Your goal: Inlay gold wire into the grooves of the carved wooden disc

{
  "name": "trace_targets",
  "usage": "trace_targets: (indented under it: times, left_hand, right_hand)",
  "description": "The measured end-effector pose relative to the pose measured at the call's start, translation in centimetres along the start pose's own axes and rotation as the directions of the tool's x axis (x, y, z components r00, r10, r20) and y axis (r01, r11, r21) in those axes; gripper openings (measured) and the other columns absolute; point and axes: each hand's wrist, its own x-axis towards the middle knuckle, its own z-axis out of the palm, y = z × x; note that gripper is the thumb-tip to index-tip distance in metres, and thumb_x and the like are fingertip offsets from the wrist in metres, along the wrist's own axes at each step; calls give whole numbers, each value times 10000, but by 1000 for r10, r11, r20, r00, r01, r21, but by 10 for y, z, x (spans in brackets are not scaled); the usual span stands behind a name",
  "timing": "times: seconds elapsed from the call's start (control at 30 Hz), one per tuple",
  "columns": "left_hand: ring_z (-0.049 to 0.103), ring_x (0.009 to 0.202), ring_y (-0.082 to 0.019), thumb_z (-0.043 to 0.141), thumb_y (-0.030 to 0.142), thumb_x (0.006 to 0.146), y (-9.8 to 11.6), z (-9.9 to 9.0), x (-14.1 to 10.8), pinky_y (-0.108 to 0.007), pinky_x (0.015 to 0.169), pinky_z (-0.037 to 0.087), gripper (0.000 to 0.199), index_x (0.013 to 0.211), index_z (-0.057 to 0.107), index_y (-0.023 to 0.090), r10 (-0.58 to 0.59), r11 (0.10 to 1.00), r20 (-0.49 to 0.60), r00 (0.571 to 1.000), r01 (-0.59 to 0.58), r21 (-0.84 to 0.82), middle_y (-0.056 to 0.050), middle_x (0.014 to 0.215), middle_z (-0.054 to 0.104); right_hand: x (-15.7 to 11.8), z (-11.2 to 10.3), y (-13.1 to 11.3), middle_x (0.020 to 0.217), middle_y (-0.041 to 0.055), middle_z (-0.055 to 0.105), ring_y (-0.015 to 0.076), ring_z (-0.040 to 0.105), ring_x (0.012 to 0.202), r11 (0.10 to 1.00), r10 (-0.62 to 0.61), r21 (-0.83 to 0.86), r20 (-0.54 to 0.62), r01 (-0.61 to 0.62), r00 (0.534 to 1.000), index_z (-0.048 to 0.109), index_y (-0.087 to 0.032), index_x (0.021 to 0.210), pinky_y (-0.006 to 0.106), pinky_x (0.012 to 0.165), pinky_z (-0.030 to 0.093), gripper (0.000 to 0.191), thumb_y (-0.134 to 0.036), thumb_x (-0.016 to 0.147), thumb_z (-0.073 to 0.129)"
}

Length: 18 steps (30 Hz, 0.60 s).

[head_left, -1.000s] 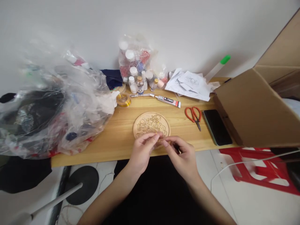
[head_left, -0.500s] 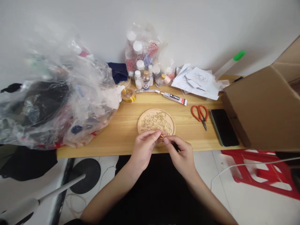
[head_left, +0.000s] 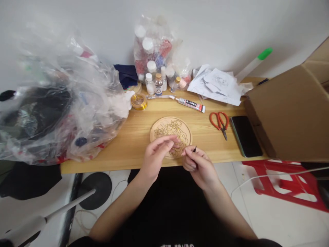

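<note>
A round wooden plaque with a gold-lined flower pattern lies near the table's front edge. Over its lower left part reaches my left hand, fingers stretched out and thumb apart, with nothing visible in it. My right hand is closed beside the plaque's lower right edge. From its curled fingers sticks the dark tip of a slim pointed tool; the rest of the tool is hidden. Thumb and forefinger of that hand are pinched together, and whether they hold anything small I cannot tell.
Behind the plaque are a spool of gold wire, a glue tube and small bottles. Red-handled pliers, a phone and a cardboard box stand or lie right. Plastic bags fill the left.
My hands have moved apart, the right one shifting rightward. A short gold piece pinched between them earlier no longer shows. The left fingers have loosened, and the dark tool tip now shows.
</note>
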Motion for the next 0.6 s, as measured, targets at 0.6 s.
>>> trace_targets:
  times: [0.6]
  left_hand:
    - [603,680,-131,681,240,759,1,-12,4,-245,669,468,44,763,723,227,253,841,-48,966,-195,505,-6,747,690]
  right_hand:
    - [0,-7,13,785,32,674,151,625,734,536,-535,-767,14,353,844,690,-213,823,281,675,503,94,-227,830,597]
